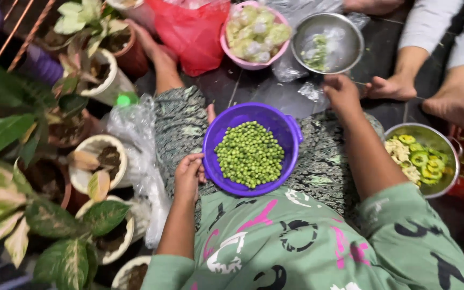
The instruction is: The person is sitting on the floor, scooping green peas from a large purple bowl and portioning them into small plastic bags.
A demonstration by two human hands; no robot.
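Dark floor [243, 86] — left hand [188, 174] clamped on one purple bowl [291, 134], right hand [341, 92] apart.

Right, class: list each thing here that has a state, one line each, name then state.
Purple bowl: full of peas, on lap.
Left hand: gripping the purple bowl's rim.
Right hand: reaching toward steel bowl.
Steel bowl: nearly empty, green scraps.
Pink bowl: heaped.
Pan: part filled with cut vegetables.

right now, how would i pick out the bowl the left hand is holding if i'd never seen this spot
Start at the person's lap, covered in dark patterned cloth. Resting on it in the middle is the purple bowl, whose near rim the left hand grips. It is the only purple one and is filled with small round green peas, unlike the pink bowl and the two steel bowls around it.
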